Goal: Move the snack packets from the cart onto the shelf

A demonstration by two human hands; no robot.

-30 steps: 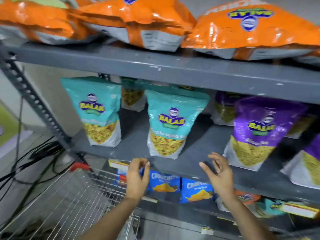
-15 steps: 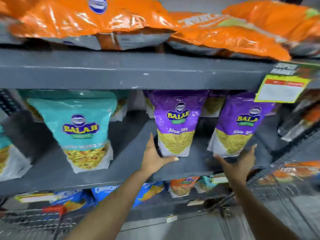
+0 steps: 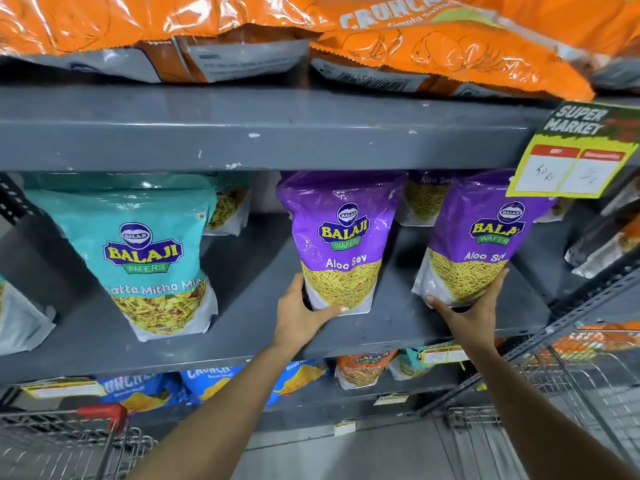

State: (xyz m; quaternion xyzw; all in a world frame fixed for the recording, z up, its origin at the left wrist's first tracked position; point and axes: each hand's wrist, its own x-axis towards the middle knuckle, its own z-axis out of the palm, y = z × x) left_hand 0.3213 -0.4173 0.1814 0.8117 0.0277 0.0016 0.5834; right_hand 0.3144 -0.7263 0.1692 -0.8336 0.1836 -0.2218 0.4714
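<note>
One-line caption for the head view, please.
Left hand and right hand each grip the base of a purple Aloo Sev packet on the grey shelf.

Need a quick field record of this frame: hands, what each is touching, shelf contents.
left hand: gripping base of centre purple Aloo Sev packet
right hand: cupping base of right purple Aloo Sev packet
middle shelf: also teal Khatta Mitha packet, upright
top shelf: orange packets, lying flat
cart: lower left, contents not visible
</note>
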